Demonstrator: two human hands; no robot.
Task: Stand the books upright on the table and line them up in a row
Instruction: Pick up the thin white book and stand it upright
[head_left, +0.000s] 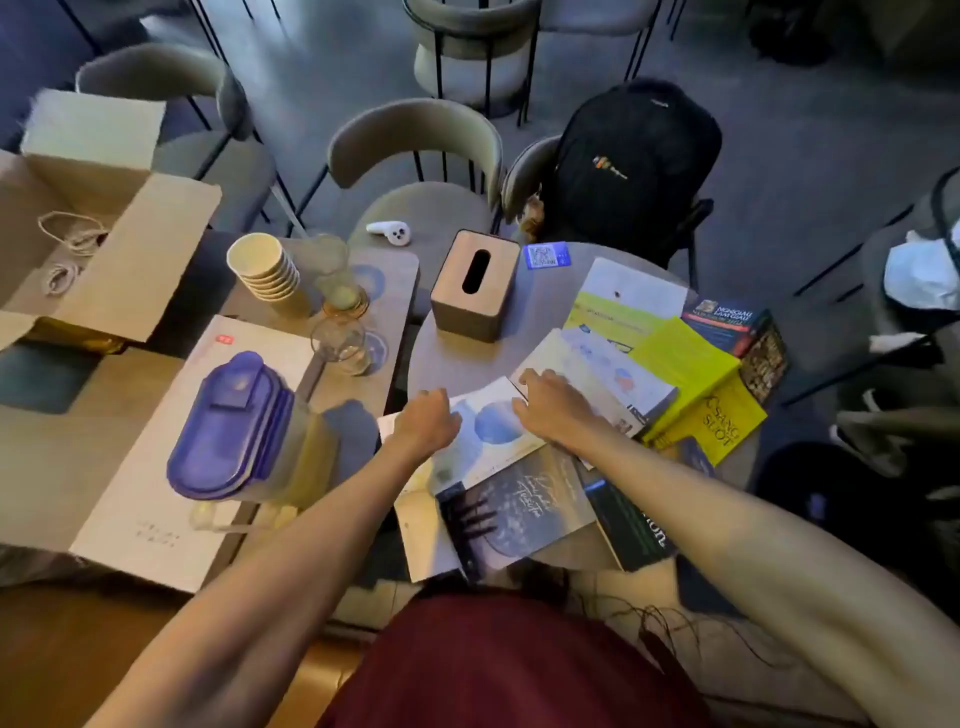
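Both hands, left (427, 422) and right (551, 406), lay fingers-spread on one white book (485, 434) among roughly eight flat books; far-left box (104, 208) held cords (72, 244).

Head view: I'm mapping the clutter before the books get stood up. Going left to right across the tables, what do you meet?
Open cardboard box → blue-lidded pitcher → stack of paper cups → tissue box → yellow book.

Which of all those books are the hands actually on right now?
The white book with blue circles. The left hand and right hand rest on its far edge; the dark starry book and yellow book go untouched.
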